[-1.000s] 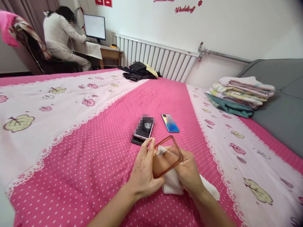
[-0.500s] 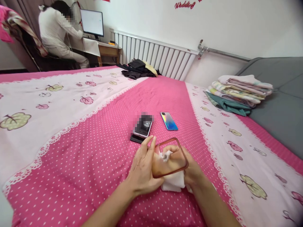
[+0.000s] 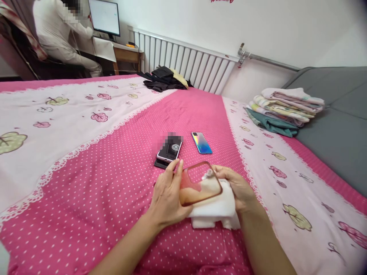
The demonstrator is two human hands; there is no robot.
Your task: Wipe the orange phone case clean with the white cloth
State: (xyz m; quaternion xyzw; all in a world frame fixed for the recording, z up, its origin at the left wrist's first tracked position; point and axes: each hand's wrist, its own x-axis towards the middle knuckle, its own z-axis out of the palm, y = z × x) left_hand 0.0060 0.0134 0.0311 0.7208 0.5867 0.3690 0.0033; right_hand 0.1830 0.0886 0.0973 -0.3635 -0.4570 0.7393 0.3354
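Note:
A clear, reddish-edged phone case is tilted above the bed, with my left hand closed on its left side. My right hand grips a white cloth or tissue at the case's right edge. Part of the white material shows through the case and hangs below it. Beyond my hands lies a phone with a dark screen, resting on another dark flat object. To its right, a phone with a shiny blue and rainbow back lies camera side up.
The pink dotted bedsheet spreads under everything. Folded cloths are stacked at right by the grey headboard. Dark clothes lie at the far edge near a white railing. A person sits at a desk with a monitor.
My right hand has moved from behind the case to its right edge, and more of the white material shows below. My left hand still holds the case. The view has shifted slightly.

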